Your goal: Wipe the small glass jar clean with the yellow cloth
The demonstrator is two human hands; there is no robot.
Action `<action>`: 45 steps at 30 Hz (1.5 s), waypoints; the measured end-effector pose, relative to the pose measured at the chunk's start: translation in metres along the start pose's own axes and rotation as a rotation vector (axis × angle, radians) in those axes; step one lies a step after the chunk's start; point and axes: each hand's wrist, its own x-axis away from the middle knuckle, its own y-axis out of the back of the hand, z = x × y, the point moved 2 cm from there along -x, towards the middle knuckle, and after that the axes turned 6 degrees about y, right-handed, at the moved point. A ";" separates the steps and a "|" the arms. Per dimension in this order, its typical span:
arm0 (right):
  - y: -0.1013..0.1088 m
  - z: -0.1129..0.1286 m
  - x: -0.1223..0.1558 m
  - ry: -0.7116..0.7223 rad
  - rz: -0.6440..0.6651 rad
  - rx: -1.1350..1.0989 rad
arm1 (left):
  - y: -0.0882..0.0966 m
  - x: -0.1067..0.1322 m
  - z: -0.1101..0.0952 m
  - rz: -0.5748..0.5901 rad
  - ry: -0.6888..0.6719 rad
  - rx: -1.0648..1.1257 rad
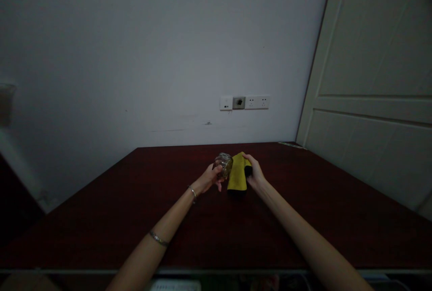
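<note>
Your left grip (209, 178) clasped a glass jar (224, 161); beside it, your right grip (255, 172) pinched a yellow cloth (238, 175). Both were held, neither set down.

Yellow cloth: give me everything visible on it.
The yellow cloth looks like soft fabric, mostly plain yellow, with black showing along its lower edge and near the right hand. It is folded over and hangs in that hand's grip, lower end above the dark red tabletop. Its left side lies right beside the transparent vessel in the left hand; whether they touch is unclear.
</note>
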 end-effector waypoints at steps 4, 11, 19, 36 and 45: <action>-0.001 0.001 0.001 0.033 -0.031 -0.021 | 0.002 -0.002 -0.002 0.052 0.070 0.082; 0.002 -0.001 -0.004 0.167 -0.012 0.074 | 0.016 -0.011 0.002 0.207 0.212 0.266; -0.010 0.000 0.004 0.469 0.121 0.246 | 0.017 -0.011 0.017 0.402 0.337 0.381; -0.014 0.000 0.007 0.563 0.222 0.431 | 0.005 -0.011 0.018 0.277 0.427 0.377; -0.010 0.002 0.006 0.559 0.147 0.407 | 0.006 -0.012 0.017 0.305 0.453 0.436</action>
